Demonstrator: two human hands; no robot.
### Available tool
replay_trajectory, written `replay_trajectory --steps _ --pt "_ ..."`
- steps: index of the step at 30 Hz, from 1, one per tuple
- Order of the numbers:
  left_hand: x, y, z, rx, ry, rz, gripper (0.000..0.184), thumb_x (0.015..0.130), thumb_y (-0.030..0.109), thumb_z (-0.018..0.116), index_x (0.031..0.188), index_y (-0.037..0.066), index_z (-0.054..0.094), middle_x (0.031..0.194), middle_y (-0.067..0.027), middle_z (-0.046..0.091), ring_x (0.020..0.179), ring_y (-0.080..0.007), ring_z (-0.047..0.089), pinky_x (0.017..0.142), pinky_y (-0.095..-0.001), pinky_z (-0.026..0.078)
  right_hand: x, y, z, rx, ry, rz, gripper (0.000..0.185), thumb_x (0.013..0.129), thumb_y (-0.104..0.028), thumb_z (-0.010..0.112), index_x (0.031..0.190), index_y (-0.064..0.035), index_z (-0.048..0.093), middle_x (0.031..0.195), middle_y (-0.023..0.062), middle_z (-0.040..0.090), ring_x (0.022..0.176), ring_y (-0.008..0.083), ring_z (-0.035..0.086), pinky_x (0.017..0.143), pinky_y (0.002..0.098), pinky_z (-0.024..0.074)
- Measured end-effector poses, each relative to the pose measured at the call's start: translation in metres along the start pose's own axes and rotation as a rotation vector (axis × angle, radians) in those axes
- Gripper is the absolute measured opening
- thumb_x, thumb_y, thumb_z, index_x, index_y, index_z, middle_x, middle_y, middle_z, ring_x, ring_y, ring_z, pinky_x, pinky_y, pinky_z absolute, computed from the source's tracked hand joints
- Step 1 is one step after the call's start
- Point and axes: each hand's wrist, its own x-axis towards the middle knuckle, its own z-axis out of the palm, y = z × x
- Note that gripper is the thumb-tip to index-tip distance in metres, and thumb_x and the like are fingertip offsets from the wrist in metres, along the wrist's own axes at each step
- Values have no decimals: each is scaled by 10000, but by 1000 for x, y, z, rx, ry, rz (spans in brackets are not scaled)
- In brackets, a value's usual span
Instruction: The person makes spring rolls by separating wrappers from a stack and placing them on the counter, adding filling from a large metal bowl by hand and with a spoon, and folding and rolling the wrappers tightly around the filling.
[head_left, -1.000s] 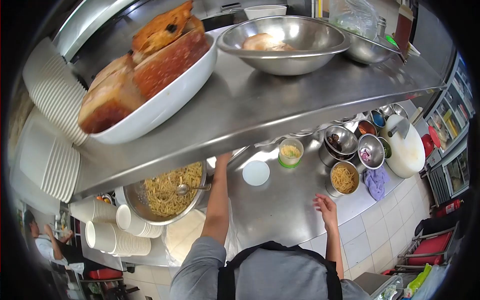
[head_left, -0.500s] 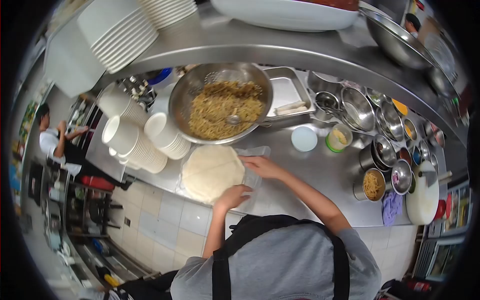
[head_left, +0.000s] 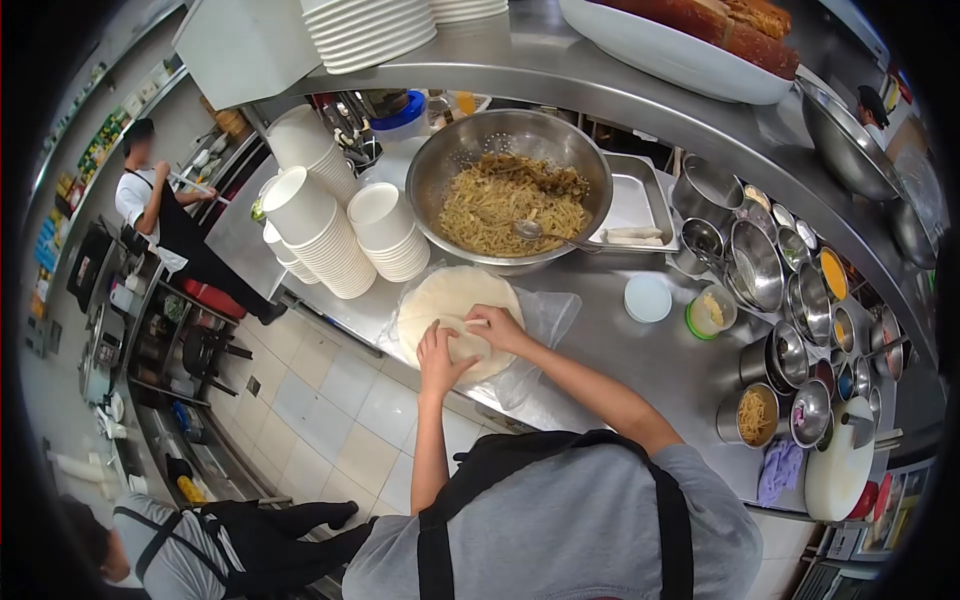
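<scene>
The kitchen is stretching out behind a steel surface (head_left: pixel 640 375), where one person (head_left: pixel 150 205) is standing off to the left and another (head_left: pixel 165 545) is leaning in at the lower left. A shelf (head_left: pixel 480 68) is running above the surface.

On the near edge of the surface, a round, pale sheet (head_left: pixel 435 295) is lying on clear plastic (head_left: pixel 545 325), just in front of a big bowl (head_left: pixel 436 160). Both hands are working at its near part, seemingly loosening or folding it. The left hand (head_left: pixel 438 358) is resting on it, fingers spread and curving, not closing on anything visible. The right hand (head_left: pixel 497 328) is touching it with bunched fingers; whether they are pinching it, I cannot tell.

The sheet is looking thin, soft and floury white, so any further handling would be calling for a light, even touch to avoid tearing. Whether more sheets are lying beneath is staying unclear. Stacked cups (head_left: pixel 330 250) are standing to the left of the bowl.
</scene>
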Motion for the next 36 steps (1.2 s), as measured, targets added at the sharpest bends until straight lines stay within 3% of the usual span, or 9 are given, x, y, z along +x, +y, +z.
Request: replay_trajectory --steps 4,7,10,11,16,22,25,31,36 --pt "-7 6 -7 -285 164 -68 299 718 120 754 979 73 616 1217 -204 556 1133 -332 533 944 -430 411 -5 -34 -7 537 -12 117 197 869 -177 659 1038 -83 622 945 -5 650 897 105 608 744 280 488" --pt "2 43 -49 -403 222 45 145 790 47 695 926 25 650 1033 -157 654 963 -233 625 844 -330 474 -25 -61 -31 1010 80 216 279 887 -163 632 1130 -45 558 1027 36 639 954 128 602 795 312 502" --pt "18 68 -60 -816 -1 -194 144 849 20 647 987 -21 643 907 -67 673 852 -128 615 781 -249 472 -56 -75 -57 1209 35 150 426 884 -138 629 1276 -68 479 1159 69 600 1076 134 560 876 310 486" --pt "23 84 -61 -902 -3 -123 145 914 64 588 989 -50 638 888 -22 655 810 -72 585 747 -210 462 -66 -82 -65 1162 54 99 471 883 -131 628 1314 -79 446 1182 74 592 1104 142 548 893 316 479" --pt "36 118 -25 -1417 -246 -345 263 982 191 481 1094 -13 605 1005 -64 656 882 -121 616 759 -245 492 -122 -91 -89 798 307 -58 621 851 -132 665 1406 -120 387 1295 87 540 1200 200 509 978 383 433" --pt "20 144 35 -1786 -663 -611 254 970 187 479 1169 44 544 1102 -72 625 963 -174 617 819 -315 516 -181 -87 -89 -138 634 -25 496 758 -190 733 1197 -33 565 1276 153 543 1157 292 543 936 360 452" --pt "12 147 67 -1785 -793 -484 183 936 140 537 1107 79 565 1051 -44 636 928 -149 622 793 -306 517 -194 -92 -84 -412 733 86 359 765 -181 710 1064 -13 603 1249 156 549 1105 333 562 899 370 474" --pt "12 190 59 -1641 -793 -613 94 882 92 625 966 103 585 935 -3 649 823 -100 615 689 -273 494 -213 -73 -90 -101 840 132 216 842 -137 630 996 10 594 1127 150 615 961 293 637 796 344 511" --pt "9 180 80 -1464 -848 -439 72 875 127 651 938 119 618 892 27 646 761 -63 577 691 -242 463 -233 -51 -102 403 837 282 129 939 -165 546 989 -50 575 977 15 620 853 87 593 708 234 491"
